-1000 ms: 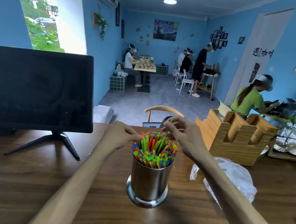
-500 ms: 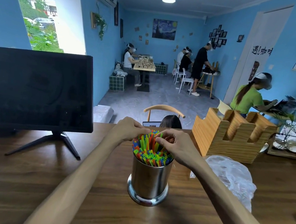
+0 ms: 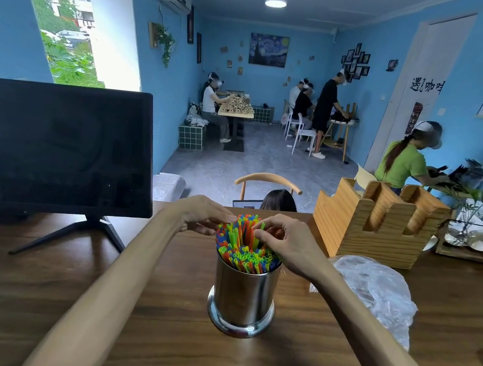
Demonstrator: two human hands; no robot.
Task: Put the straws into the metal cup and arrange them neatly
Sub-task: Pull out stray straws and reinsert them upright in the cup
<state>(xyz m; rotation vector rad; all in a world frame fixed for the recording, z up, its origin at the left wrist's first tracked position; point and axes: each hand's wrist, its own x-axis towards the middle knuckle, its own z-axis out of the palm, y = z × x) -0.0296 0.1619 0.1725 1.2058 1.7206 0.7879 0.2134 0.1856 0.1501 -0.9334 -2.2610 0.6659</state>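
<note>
A: Risks first, biggest down. The metal cup (image 3: 242, 296) stands upright on the wooden table (image 3: 43, 296), packed full. A sideways push from either hand at the top could rock or tip it, I judge, since it is tall on a narrow flared base.

B: And the straws (image 3: 242, 248)?

A: All in the cup, near ones level, far ones standing higher. The right hand (image 3: 287, 247) pinches one green straw between thumb and fingertip; pressed off-axis it could kink, or drag neighbours out of line. The left hand (image 3: 201, 216) is curled against the far left of the bunch, fingertips touching the tops; whether it actually clasps any straw, I cannot tell.

B: Anything beside it?

A: The plastic bag (image 3: 378, 289) lies just right of the cup under the right forearm; a sweep of the arm could snag it. Smaller worry.

B: Counts?

A: One monitor (image 3: 65, 149), one wooden holder (image 3: 378, 227), one bag, one cup, two hands. Straws: many dozens, too dense to count; green, blue, orange, yellow.
</note>
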